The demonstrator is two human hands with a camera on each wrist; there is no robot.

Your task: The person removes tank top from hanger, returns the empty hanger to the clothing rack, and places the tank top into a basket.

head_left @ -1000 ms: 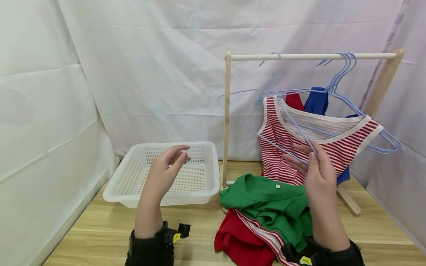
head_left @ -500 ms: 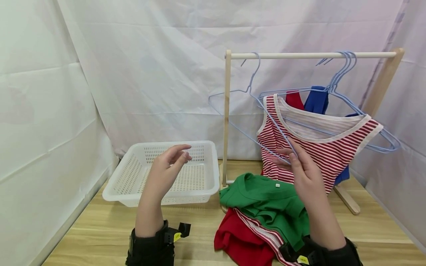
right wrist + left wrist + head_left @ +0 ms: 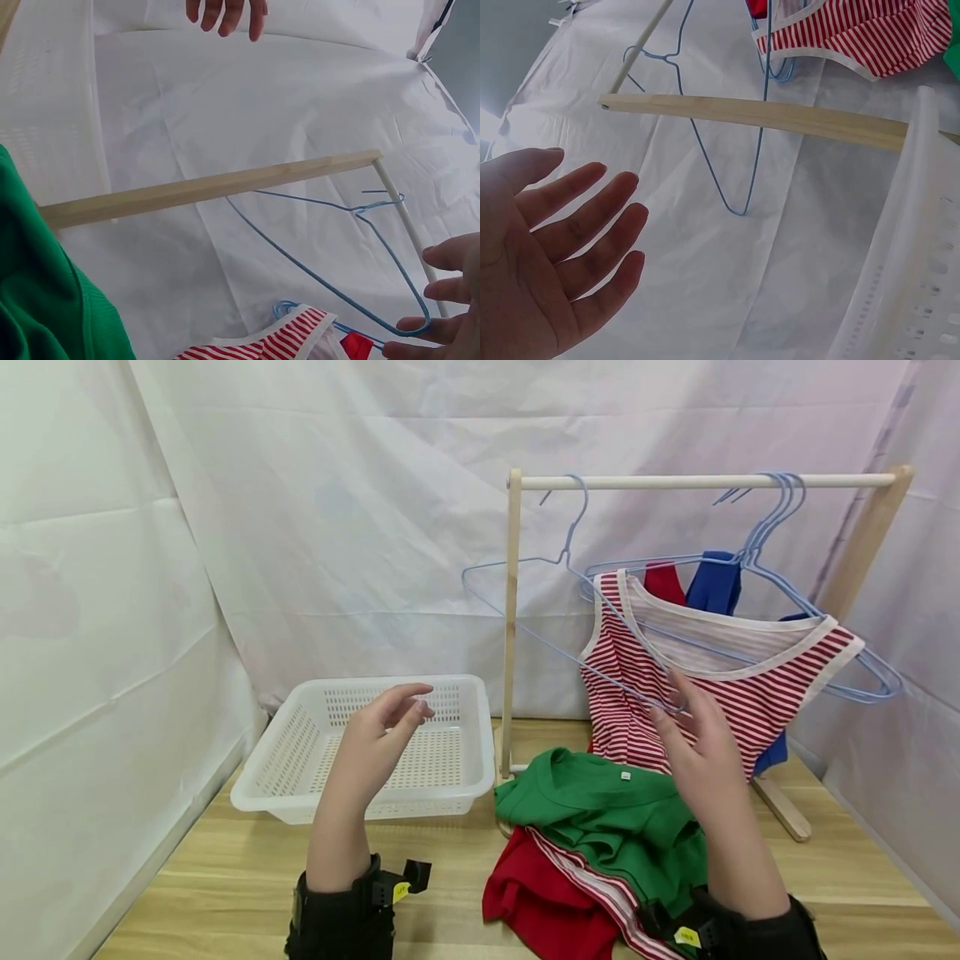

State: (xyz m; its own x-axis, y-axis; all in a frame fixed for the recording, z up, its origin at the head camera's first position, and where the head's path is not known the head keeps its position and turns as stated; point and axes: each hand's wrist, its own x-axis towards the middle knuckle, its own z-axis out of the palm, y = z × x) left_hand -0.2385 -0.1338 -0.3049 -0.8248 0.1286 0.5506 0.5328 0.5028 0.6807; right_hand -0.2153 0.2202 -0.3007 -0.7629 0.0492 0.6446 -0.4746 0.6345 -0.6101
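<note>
A light blue wire hanger with no garment hangs by its hook near the left end of the rack's rail. Its right end lies against the spread fingers of my right hand; the thumb stands apart from the wire, as the right wrist view shows too. My left hand hovers over the white basket, holding nothing, fingers loosely bent. A red-and-white striped tank top hangs on a hanger farther right. Below it lie a green garment and a red garment with striped trim.
The wooden rack has a white rail across its top. Behind the striped top hang a blue garment and a red garment. White curtains enclose the wooden table.
The bare hanger has slid left along the rail and swung round. My right hand has moved left with it, and its thumb has come off the wire. The left hand stays put.
</note>
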